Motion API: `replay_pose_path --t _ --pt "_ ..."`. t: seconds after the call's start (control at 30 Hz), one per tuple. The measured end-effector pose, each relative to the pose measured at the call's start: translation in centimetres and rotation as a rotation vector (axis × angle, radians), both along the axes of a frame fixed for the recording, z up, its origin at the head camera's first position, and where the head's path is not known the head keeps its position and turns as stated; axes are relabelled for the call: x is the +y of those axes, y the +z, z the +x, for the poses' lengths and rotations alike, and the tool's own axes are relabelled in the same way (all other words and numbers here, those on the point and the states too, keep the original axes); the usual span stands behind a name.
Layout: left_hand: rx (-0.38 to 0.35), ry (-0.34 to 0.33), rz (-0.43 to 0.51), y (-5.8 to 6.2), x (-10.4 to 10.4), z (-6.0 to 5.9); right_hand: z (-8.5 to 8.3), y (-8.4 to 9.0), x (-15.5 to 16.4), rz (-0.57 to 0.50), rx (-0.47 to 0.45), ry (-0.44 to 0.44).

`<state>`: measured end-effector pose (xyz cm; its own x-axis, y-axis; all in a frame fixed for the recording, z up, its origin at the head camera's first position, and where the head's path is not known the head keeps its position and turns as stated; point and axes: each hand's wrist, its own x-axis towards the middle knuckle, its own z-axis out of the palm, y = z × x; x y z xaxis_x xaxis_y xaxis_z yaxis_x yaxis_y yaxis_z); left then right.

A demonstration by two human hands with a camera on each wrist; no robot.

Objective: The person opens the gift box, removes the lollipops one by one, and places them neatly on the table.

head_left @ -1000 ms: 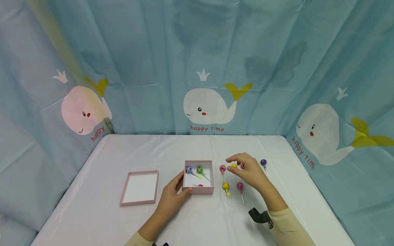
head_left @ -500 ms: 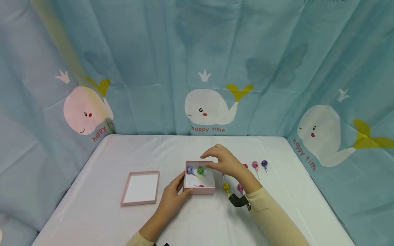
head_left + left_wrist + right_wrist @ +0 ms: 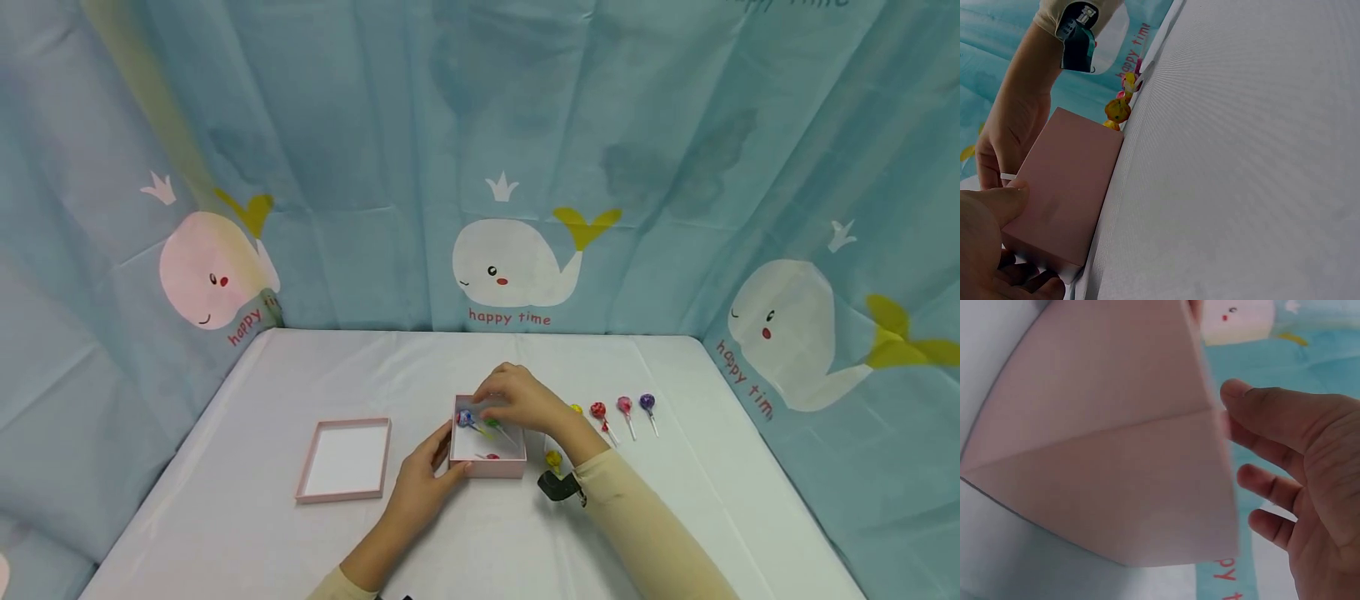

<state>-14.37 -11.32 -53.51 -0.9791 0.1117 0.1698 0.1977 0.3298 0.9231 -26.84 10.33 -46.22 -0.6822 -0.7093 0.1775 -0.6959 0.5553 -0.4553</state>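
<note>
With the left hand (image 3: pixel 423 483) gripping the pink box's (image 3: pixel 487 467) near-left corner, the right hand (image 3: pixel 517 400) is hovering over it (whether it is pinching a lollipop I cannot tell) and risking a knock that is tipping the box.

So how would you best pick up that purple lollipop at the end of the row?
Probably pinch the thin white stick of the purple lollipop from above, on the near side. It lies flat on the table, head away, with clear space to its right.
</note>
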Motion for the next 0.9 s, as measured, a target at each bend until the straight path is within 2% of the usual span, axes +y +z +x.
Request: replay_pose_path --t 0.17,0.37,0.67,0.9 --pt "0.005 -0.012 0.008 0.0 0.0 0.0 0.1 -1.1 -0.4 0.029 -0.026 -0.001" --pt "-0.002 -0.007 -0.001 0.1 0.0 0.1 0.3 -2.0 -0.9 0.044 -0.007 0.03" --pt "0.002 -0.006 -0.017 0.2 0.0 0.1 0.4 -2.6 -1.4 0.068 0.051 0.042" --pt "0.009 -0.006 -0.03 -0.1 0.0 0.0 0.6 -2.5 -1.7 0.133 0.072 0.016"
